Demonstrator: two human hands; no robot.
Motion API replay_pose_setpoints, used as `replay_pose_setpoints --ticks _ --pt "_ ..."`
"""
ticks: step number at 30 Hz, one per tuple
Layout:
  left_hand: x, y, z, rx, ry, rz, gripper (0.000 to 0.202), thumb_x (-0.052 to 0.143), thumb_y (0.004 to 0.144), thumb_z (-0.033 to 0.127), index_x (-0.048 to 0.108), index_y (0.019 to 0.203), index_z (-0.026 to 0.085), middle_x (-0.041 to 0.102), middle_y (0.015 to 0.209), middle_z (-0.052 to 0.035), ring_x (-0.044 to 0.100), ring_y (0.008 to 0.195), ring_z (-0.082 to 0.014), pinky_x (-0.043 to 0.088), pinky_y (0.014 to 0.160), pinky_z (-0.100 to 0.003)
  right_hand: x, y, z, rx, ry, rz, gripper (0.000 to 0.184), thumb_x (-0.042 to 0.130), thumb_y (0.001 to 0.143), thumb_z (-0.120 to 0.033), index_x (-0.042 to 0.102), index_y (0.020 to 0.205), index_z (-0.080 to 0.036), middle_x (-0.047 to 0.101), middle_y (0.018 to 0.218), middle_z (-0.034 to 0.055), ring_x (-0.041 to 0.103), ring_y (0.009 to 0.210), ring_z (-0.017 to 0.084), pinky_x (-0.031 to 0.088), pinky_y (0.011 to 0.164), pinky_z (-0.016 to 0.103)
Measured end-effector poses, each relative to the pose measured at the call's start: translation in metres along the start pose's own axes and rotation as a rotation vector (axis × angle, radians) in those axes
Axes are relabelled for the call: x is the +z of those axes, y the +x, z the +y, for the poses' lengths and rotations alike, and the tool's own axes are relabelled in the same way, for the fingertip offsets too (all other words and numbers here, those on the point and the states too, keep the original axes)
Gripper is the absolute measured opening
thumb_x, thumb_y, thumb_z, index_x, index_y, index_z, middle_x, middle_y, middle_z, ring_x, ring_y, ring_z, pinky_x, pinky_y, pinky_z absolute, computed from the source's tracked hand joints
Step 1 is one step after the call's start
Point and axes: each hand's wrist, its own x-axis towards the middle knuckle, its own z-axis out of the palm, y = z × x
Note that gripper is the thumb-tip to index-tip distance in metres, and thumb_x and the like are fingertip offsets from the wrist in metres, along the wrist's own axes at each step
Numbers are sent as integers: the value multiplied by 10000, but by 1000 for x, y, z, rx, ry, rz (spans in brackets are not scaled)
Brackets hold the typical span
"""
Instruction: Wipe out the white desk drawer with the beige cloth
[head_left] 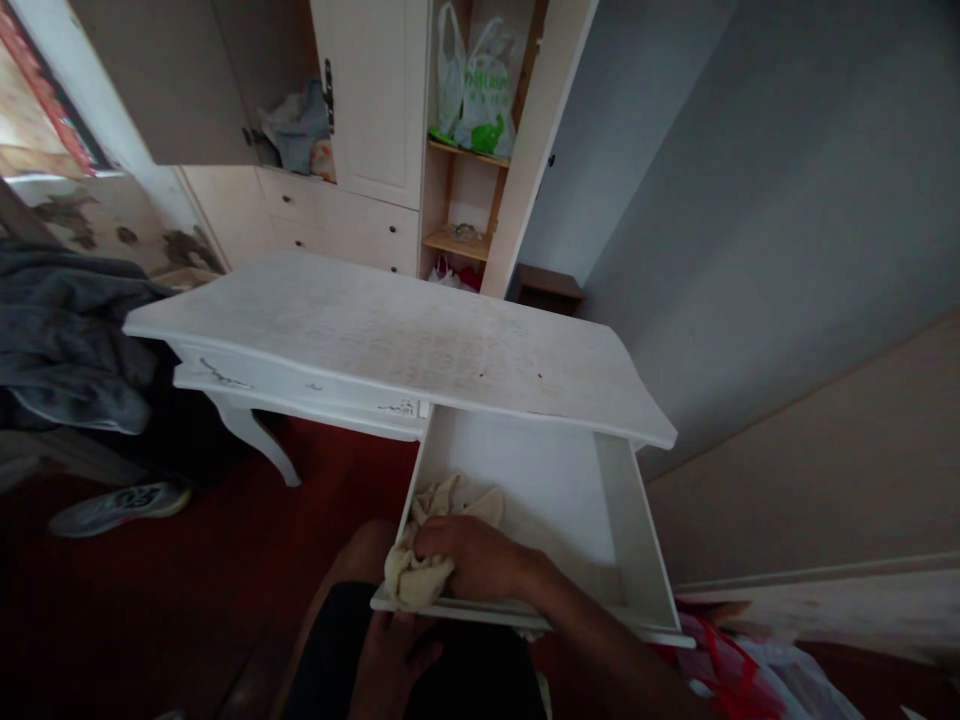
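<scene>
Cream crumpled cloth (431, 535) bunched in the near-left corner of the open white wooden drawer (637, 540), lying on the drawer's bare floor and against its front rail. Long axis from the front rail back into the drawer, leaning slightly right; far end frayed and loose, near end wadded thick, no clear pointed tip. Right hand (472, 555) inside the drawer, palm down on the cloth's right half, fingers curled together and clamped on the wad, forearm crossing the front rail. Cloth mostly left of and beyond the knuckles, partly under the palm. Left hand (394, 655) just below the drawer's front rail, under the cloth's corner, fingers loosely bent; grip or no grip impossible to tell. White painted counter (390, 340) directly above and behind the drawer. Grey sneaker (120, 508) on dark red floor, well left of the drawer.
</scene>
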Motion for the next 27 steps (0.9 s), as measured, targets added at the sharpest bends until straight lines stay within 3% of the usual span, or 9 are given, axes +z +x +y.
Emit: replay_pose_setpoints --ticks 5,9,12,16,19,22,27 --pt "-2 2 3 17 89 1 686 875 531 548 554 1040 219 721 953 -81 717 842 -272 567 597 -317 -18 -10 -8 20 -47 -71 172 667 787 -117 651 948 -174 650 1006 38 595 884 161 435 768 238" --pt "-3 2 2 24 88 5 663 871 541 573 571 1009 211 721 954 -78 718 826 -251 565 609 -303 -31 -43 -24 65 -205 -90 156 626 847 -111 663 971 -197 657 1003 37 595 915 174 419 774 265" --pt "1 -2 2 40 71 11 702 867 543 596 581 1054 209 720 991 -82 720 885 -271 571 623 -311 -32 -81 -33 114 -292 -48 109 595 900 -109 650 902 -202 653 953 25 586 901 170 412 768 274" --pt "5 -8 6 43 80 0 716 880 538 577 608 1089 208 724 999 -78 717 920 -283 577 639 -312 -23 -146 -33 198 -324 102 75 621 928 -188 640 858 -204 650 962 32 594 931 180 434 823 299" --pt "7 -10 9 39 82 -8 739 892 515 576 624 1100 212 732 969 -75 718 932 -295 573 636 -308 -18 -200 -25 284 -377 146 82 586 950 -212 666 943 -230 662 1082 63 604 1051 200 473 906 327" --pt "8 -11 11 37 82 -3 726 892 515 571 630 1085 204 735 964 -72 717 940 -300 573 641 -312 -14 -248 -17 302 -456 270 184 539 965 -224 687 1055 -285 670 1191 70 599 1165 215 482 1000 373" --pt "7 -11 15 12 72 -24 612 863 583 519 634 1051 197 732 957 -58 719 921 -277 583 672 -322 5 -296 -7 390 -504 381 284 532 932 -215 717 1077 -375 714 1167 45 655 1128 247 506 1028 422"
